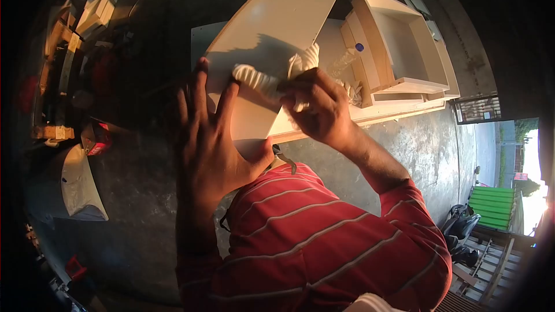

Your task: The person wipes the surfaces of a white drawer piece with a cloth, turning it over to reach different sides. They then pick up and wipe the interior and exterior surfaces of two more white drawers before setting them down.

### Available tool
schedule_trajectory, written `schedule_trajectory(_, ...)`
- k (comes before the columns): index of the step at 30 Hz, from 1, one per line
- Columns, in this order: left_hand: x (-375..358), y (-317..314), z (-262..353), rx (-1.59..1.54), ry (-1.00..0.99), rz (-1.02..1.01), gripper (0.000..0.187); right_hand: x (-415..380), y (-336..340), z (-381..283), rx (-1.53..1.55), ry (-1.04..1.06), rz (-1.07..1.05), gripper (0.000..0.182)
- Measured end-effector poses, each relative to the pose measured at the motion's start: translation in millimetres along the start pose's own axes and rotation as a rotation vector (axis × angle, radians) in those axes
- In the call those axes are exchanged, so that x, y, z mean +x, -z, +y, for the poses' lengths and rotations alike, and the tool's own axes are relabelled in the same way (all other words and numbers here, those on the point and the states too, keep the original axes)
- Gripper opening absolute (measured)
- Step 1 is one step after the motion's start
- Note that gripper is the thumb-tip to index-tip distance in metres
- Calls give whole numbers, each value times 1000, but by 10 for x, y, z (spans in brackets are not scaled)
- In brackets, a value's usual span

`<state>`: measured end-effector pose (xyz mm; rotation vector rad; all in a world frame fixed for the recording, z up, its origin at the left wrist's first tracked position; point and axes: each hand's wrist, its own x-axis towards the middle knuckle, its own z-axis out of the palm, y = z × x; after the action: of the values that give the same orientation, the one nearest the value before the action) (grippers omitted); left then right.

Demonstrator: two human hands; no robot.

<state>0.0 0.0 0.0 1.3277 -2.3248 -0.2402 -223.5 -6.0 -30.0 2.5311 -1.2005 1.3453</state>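
Note:
A pale panel (276, 14) with a curved long edge slants across the work surface in front of me. My left hand (211, 133) lies at its near left end, fingers spread and thumb stretched toward the near corner. In my right hand (321, 107) a bunched, ribbed whitish cloth (257, 81) is gripped against the panel's face. Part of the cloth sticks up beyond the knuckles, and the fingers hide the rest. Just right of that hand lies a clear plastic bottle (345, 60) with a blue cap (359, 47).
An open white box-like carcass (399, 34) with wooden edges stands at right on the work surface. Wooden pieces (98, 8) and a timber frame (60, 75) are at far left. Concrete floor (139, 196) runs below, and a green corrugated panel (491, 207) stands near the bright doorway.

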Motion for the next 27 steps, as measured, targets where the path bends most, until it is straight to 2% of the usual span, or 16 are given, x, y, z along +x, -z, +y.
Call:
schedule_trajectory(2,-23,-51,23,-5,-32,84,90,38,86,-24,46,28,-20,28)
schedule_trajectory(3,-18,46,-44,33,-36,56,90,109,13,43,80,6,23,25)
schedule_trajectory(4,1,49,20,34,-32,49,90,132,92,185,117,-88,130,19)
schedule_trajectory(5,14,48,57,37,-28,43,91,151,156,248,369,-404,278,11)
schedule_trajectory(6,20,37,38,36,-28,45,91,290,207,314,596,-491,496,19)
schedule_trajectory(7,21,26,2,18,-52,67,91,446,291,370,690,-484,591,25)
schedule_trajectory(9,39,17,-5,-1,-79,88,92,571,271,400,485,-345,534,30)
schedule_trajectory(11,48,41,8,41,-85,64,91,522,141,378,-28,-123,111,40)
schedule_trajectory(12,52,54,8,40,-86,63,91,529,29,474,-352,131,28,48)
schedule_trajectory(13,51,66,9,21,-70,45,91,510,-12,506,-272,114,82,45)
schedule_trajectory(15,9,34,-5,0,-46,27,91,470,21,397,-211,-2,-58,50)
schedule_trajectory(18,-75,-61,-57,54,-71,117,92,310,-37,-63,-69,62,-78,36)
schedule_trajectory(21,-81,-35,-23,102,-28,78,92,441,70,239,-84,-37,-72,34)
schedule_trajectory(23,29,63,9,13,-65,47,92,536,137,675,-210,-218,65,31)
schedule_trajectory(25,24,62,30,-12,-35,47,91,586,158,708,-325,-144,89,32)
schedule_trajectory(27,42,53,12,-4,-42,45,92,471,65,350,-226,-97,31,33)
